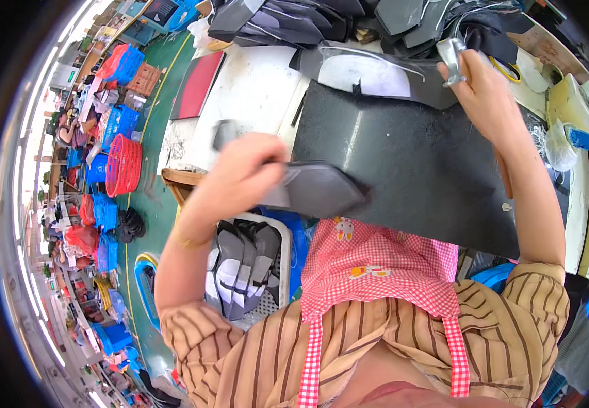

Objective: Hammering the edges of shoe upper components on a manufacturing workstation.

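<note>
My left hand point(243, 177) is closed around a dark grey flat piece point(318, 189), shaped like a shoe upper. It is held over the near left edge of a black work slab point(403, 149) and blurs at its ends. Raised over the slab's far right is my right hand point(488, 92), gripping a hammer point(452, 62). Its silver head shows above the fist, and part of a brown handle appears beside the forearm. Another dark piece with a white patch point(376, 76) lies along the slab's far edge, just left of the hammer head.
Stacks of dark pieces point(287, 20) fill the table's far side. A red sheet point(198, 85) lies on the white tabletop point(250, 85). Below my left arm, a white basket point(284, 262) holds several grey pieces. A yellow container point(570, 102) and blue-handled brush point(585, 139) are at right.
</note>
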`<state>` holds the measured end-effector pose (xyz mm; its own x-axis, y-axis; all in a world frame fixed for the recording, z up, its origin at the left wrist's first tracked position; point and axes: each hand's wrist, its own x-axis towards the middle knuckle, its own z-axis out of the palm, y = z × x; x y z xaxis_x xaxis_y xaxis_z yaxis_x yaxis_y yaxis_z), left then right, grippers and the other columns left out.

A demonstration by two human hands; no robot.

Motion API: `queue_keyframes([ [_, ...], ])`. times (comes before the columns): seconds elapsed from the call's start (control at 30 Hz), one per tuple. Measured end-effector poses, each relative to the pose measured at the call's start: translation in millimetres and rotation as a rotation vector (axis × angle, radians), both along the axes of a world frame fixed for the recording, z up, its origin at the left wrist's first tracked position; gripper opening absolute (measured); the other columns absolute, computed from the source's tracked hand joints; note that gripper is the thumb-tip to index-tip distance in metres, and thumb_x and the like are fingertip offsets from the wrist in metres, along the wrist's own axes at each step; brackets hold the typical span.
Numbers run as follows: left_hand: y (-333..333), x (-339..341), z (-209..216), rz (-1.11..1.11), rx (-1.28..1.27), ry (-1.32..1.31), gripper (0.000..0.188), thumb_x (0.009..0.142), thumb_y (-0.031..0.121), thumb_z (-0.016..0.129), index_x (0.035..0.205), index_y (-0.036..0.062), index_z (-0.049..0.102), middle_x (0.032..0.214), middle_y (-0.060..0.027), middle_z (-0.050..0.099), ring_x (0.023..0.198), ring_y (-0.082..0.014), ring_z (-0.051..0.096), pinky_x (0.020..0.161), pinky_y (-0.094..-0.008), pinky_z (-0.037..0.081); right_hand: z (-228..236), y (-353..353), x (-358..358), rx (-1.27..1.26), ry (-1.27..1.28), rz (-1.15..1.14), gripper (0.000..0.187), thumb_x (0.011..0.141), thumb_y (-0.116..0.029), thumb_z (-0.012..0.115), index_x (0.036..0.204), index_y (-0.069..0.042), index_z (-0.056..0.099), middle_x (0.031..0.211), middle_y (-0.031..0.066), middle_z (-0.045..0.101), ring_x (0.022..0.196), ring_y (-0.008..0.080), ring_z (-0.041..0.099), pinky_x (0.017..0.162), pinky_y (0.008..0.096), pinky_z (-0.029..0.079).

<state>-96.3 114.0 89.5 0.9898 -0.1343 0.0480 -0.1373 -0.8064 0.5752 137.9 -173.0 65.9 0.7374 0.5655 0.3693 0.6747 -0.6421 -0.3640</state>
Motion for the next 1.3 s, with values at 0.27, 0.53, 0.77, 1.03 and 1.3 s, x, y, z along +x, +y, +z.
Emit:
queue_keyframes([
  [0.27,-110,74,-41,-0.435,-0.260,0.179,0.012,0.087,0.010,0.055,0.091,-0.0010,0.058,0.083,-0.0162,0.063,0.079,-0.0331,0.062,0.072,-0.0406,0.049,33,-61,-88,0.171,0.816,-0.060,0.032,0.085,-0.018,0.074,0.107,-0.001,0.058,0.085,0.0136,0.064,0.072,0.0299,0.063,0.072,0.0411,0.051],
  [0.53,-163,99,-69,-0.362,-0.169,0.174,0.011,0.085,0.005,0.061,0.096,0.0006,0.062,0.086,-0.0135,0.065,0.083,-0.0316,0.064,0.075,-0.0396,0.049,-3,-138,-105,0.147,0.681,-0.114,0.024,0.088,-0.011,0.069,0.109,-0.005,0.058,0.077,-0.0002,0.057,0.062,0.0062,0.052,0.048,0.0239,0.041],
  [0.77,-172,104,-59,-0.372,0.320,-0.194,0.005,0.082,0.009,0.065,0.086,0.0065,0.067,0.086,-0.0095,0.062,0.085,-0.0312,0.060,0.077,-0.0417,0.048,-20,-154,-138,0.056,0.749,0.255,0.018,0.093,-0.011,0.064,0.106,0.001,0.057,0.072,0.0134,0.063,0.065,0.0284,0.066,0.057,0.0392,0.049],
  [1.03,-155,97,-27,-0.468,0.085,0.079,0.022,0.081,0.021,0.072,0.085,0.0003,0.067,0.083,-0.0116,0.061,0.078,-0.0314,0.062,0.068,-0.0399,0.049,-34,-153,-136,0.007,0.849,0.252,0.018,0.092,-0.009,0.065,0.104,-0.002,0.054,0.078,0.0228,0.063,0.076,0.0460,0.063,0.062,0.0463,0.047],
  [1.3,-158,120,-29,-0.293,-0.118,0.274,0.010,0.086,0.012,0.071,0.087,0.0036,0.065,0.075,-0.0030,0.058,0.066,-0.0141,0.058,0.059,-0.0301,0.046,-38,-153,-139,-0.013,0.823,0.265,0.019,0.092,-0.009,0.064,0.107,-0.002,0.054,0.080,0.0218,0.063,0.078,0.0453,0.064,0.062,0.0457,0.048],
])
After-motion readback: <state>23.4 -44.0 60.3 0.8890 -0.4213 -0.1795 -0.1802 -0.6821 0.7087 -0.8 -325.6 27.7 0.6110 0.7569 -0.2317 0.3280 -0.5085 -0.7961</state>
